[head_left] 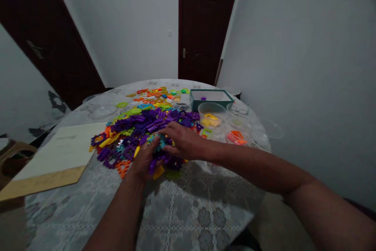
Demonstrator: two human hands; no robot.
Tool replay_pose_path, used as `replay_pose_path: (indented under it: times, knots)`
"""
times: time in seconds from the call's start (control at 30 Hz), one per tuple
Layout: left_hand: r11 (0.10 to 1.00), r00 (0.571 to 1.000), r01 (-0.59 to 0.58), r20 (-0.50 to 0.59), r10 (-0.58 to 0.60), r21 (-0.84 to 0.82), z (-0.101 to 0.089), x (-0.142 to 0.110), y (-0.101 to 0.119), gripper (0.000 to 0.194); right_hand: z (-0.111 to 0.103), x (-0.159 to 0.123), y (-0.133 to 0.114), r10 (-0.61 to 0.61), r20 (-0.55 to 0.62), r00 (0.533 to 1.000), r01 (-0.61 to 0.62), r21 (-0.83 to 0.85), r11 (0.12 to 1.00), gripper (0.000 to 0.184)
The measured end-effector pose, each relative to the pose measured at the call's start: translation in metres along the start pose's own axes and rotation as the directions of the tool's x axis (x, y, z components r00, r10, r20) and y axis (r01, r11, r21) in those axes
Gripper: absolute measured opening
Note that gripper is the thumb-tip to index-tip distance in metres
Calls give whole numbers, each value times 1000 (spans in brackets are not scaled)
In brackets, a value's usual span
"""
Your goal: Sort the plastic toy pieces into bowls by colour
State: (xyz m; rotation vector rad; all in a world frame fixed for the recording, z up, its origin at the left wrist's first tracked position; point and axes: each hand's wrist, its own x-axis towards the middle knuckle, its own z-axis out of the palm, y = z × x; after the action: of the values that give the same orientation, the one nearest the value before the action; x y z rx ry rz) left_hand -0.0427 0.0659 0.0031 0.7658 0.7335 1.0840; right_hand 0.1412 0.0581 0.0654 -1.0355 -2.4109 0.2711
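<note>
A heap of small interlocking plastic pieces (147,125), mostly purple with orange, yellow, green and teal among them, lies on the round surface (188,212) under a grey patterned cloth. Both hands rest on its near edge. The left hand (145,161) curls loosely over purple pieces; the right hand (183,141) lies flat beside it, fingers on a teal piece (160,141). Whether either grips anything, I cannot tell. A clear plastic bowl of yellow pieces (211,114) stands near the heap.
</note>
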Motion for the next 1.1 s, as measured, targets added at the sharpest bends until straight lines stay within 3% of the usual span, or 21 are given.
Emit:
replay_pose_path:
  times: [0.13,0.3,0.57,0.7,0.77,0.87,0.93,1.0,1.1]
  knots:
    - [999,999,30,26,-30,10,-7,5,-1,66,3,2,3,23,-43,999,-21,29,999,35]
    - [1000,1000,19,12,-19,21,-5,2,1,79,1,3,0,139,-53,989,-130,150,980,29]
    - [998,1000,27,-12,-26,52,-1,0,3,60,0,5,3,380,-26,924,-354,314,881,17]
    - [998,998,56,2,-56,32,-1,-1,3,56,-4,5,3,472,-2,882,-410,491,768,14]
    - [999,998,47,36,-47,11,1,-3,4,56,-16,-4,5,473,-51,880,-373,542,753,13]
    - [998,996,5,87,1,-59,4,-4,4,54,-48,-33,20,435,-246,866,-286,470,835,9]
    - [996,993,5,120,7,-94,4,-2,2,54,-71,-61,39,467,-361,807,-342,358,869,14]
    - [994,992,-4,122,17,-107,1,0,0,55,-91,-95,62,518,-521,678,-472,232,851,19]
    - [991,991,15,137,3,-134,-2,2,-3,59,-113,-151,97,505,-705,499,-695,23,719,20]
